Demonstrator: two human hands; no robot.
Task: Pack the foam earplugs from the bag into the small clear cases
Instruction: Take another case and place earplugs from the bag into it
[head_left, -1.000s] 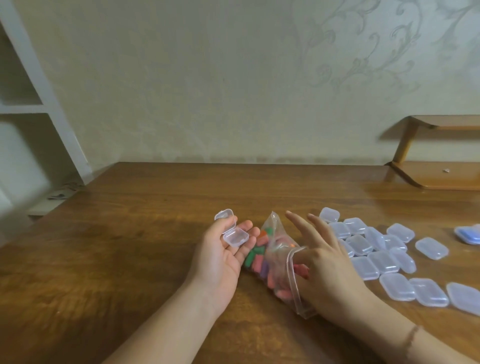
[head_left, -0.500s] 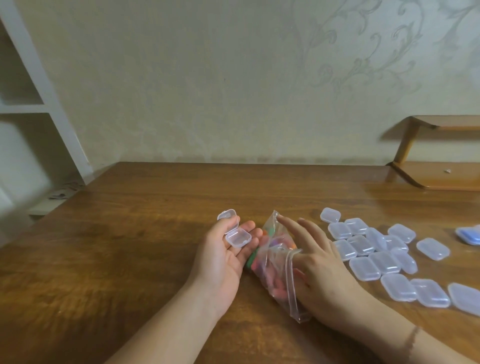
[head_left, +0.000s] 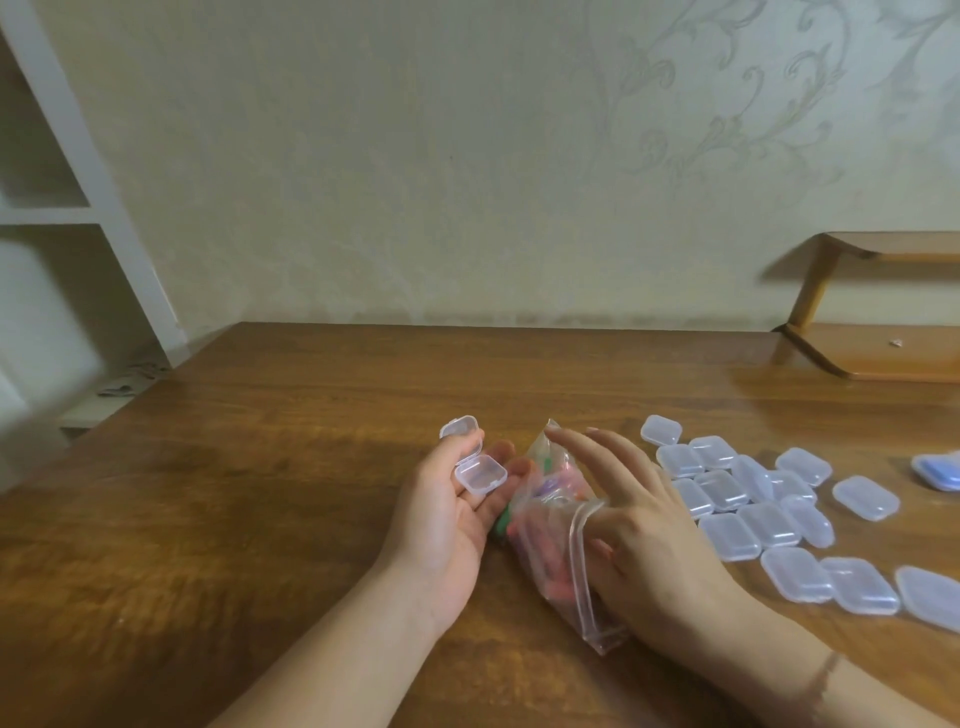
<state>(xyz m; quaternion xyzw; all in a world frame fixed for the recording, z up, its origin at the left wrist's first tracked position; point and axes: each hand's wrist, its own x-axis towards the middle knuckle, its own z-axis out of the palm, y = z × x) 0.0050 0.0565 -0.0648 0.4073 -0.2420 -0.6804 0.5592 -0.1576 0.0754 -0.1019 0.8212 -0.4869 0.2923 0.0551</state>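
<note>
My left hand (head_left: 447, 519) lies palm up on the counter (head_left: 270, 467), cradling one small clear case (head_left: 479, 474) with its lid (head_left: 459, 428) hinged open; the thumb curls onto the case and pins it against my fingers. Just beside it, touching my left fingertips, the bag (head_left: 553, 525) lies on its side with coloured foam earplugs (head_left: 550, 486) showing through the film. My right hand (head_left: 644, 525) is at the bag's mouth with the thumb inside the opening and the other fingers spread and straight above the film, clamped on nothing that I can see.

I expect the earplugs to be nearly weightless, soft and springy, so a light pinch across the middle of one should do; squeezed hard it would squash and then swell again. The bag is limp and slick and would slide if I tugged, so I judge it best steadied at the stiffer zip rim. The case is light, hard and smooth, best held by its base so the lid stays free.

To my right the empty cases (head_left: 748, 499) lie closed in a loose cluster, well apart from the bag, and a blue thing (head_left: 937, 470) sits at the far right edge.

Against half a second ago, my right fingers have lifted off the bag and splayed wider, while the left hand and its case have barely shifted
</note>
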